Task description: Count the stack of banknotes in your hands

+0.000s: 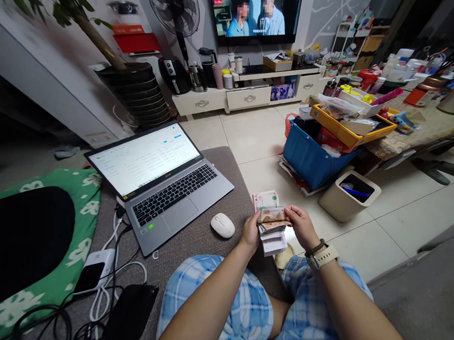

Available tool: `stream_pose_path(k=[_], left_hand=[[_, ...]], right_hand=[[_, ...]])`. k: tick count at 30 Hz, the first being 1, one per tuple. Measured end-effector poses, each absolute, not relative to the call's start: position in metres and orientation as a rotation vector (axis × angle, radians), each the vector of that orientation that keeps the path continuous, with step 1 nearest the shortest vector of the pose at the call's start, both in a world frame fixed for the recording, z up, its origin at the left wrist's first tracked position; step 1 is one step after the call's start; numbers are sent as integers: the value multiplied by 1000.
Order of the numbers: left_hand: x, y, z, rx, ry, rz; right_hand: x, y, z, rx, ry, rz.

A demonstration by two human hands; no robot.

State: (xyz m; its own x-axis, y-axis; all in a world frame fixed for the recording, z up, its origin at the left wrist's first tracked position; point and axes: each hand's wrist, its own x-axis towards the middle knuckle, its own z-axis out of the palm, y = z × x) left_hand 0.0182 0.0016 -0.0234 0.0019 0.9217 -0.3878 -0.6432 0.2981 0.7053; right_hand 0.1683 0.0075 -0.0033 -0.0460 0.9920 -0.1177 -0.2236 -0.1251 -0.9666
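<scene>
Between my hands, over the edge of the grey seat, is a stack of banknotes (273, 225). My left hand (251, 231) grips its left side, the fingers partly hidden by the notes. My right hand (299, 223) pinches the right end of a brownish note (272, 214) near the top of the stack. A greenish note (266, 199) and some pinkish paper stick out beyond it on the far side. Pale notes or slips (274, 246) hang out on the near side. A white mouse (222, 225) lies on the seat just left of my left hand.
An open laptop (179, 203) sits on the grey seat (227, 165), with cables and a black pouch (131, 312) nearer me. On the floor at right stand a beige bin (330, 201) and a loaded blue box (307, 154), beside a cluttered table (427, 119).
</scene>
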Motion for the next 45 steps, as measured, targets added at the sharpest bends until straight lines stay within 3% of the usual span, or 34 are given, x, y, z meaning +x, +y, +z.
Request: stream_pose_path(k=[45], left_hand=[[20,3,-23,383,908,1300]], right_hand=[[168,8,-3,-1118,-964,1424]])
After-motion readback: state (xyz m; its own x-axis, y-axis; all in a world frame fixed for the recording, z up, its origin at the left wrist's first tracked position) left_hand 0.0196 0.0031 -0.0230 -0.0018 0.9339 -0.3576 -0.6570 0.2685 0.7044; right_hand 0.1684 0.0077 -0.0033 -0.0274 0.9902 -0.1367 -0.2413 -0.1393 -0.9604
